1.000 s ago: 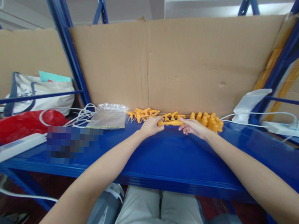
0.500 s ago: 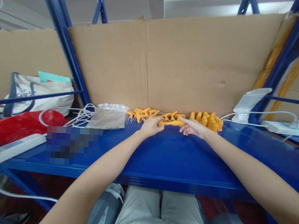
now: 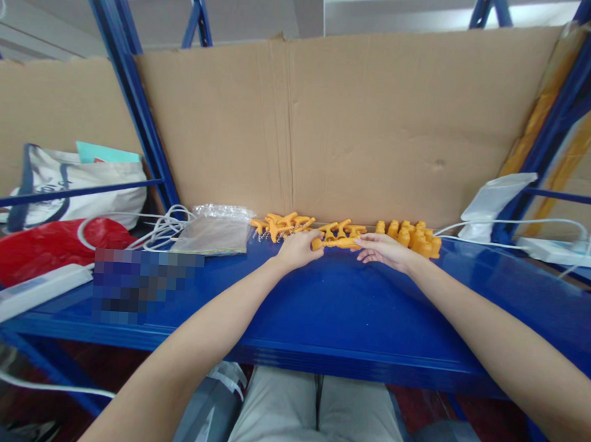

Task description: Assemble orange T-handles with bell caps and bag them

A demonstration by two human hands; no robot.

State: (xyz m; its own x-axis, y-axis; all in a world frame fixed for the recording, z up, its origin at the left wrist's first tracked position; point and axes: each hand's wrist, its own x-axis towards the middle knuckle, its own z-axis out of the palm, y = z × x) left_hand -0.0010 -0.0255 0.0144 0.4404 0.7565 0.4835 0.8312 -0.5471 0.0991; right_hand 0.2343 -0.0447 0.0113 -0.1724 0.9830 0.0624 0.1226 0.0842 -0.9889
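An elongated orange plastic piece [image 3: 341, 242] is held level between my hands, just above the tabletop. My left hand [image 3: 298, 249] is closed around its left end, where a rounded orange knob [image 3: 317, 243] shows by the thumb. I cannot tell whether knob and piece are joined. At the right end, my right hand [image 3: 384, 251] pinches with thumb and forefinger, its other fingers loosely bent. Behind my hands lie several branched orange pieces [image 3: 344, 228]. More branched orange pieces with metal spirals [image 3: 278, 225] sit at the left, and upright bottle-shaped orange pieces [image 3: 414, 237] at the right.
The blue tabletop [image 3: 330, 310] stretches before me, backed by a cardboard panel [image 3: 371, 125]. Clear plastic bags [image 3: 214, 233], white cables [image 3: 167, 230] and a red bag [image 3: 58, 246] are on the left. A white pouch [image 3: 491, 203] leans by the right post.
The right hand's fingers have closed in on the right end of the orange piece, which has turned slightly. My left hand has stayed almost still.
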